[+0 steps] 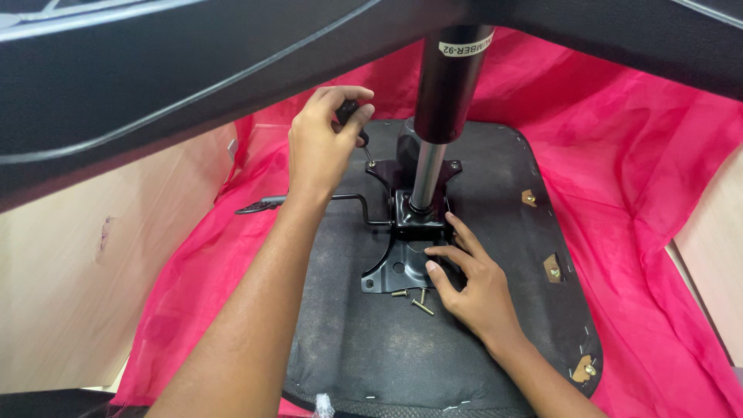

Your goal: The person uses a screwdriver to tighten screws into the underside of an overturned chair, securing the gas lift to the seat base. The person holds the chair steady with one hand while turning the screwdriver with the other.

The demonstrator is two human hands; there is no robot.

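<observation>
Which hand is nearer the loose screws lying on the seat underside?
Right. The right hand rests on the black metal plate just beside the loose screws; the left hand grips a screwdriver farther up.

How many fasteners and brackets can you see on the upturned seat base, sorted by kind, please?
Loose brass-coloured screws lying by the black metal mounting plate: 3
Small tan metal brackets along the seat's right edge: 3
Black-handled screwdriver, held in the left hand: 1
Black lever rod: 1
Total: 8
</observation>
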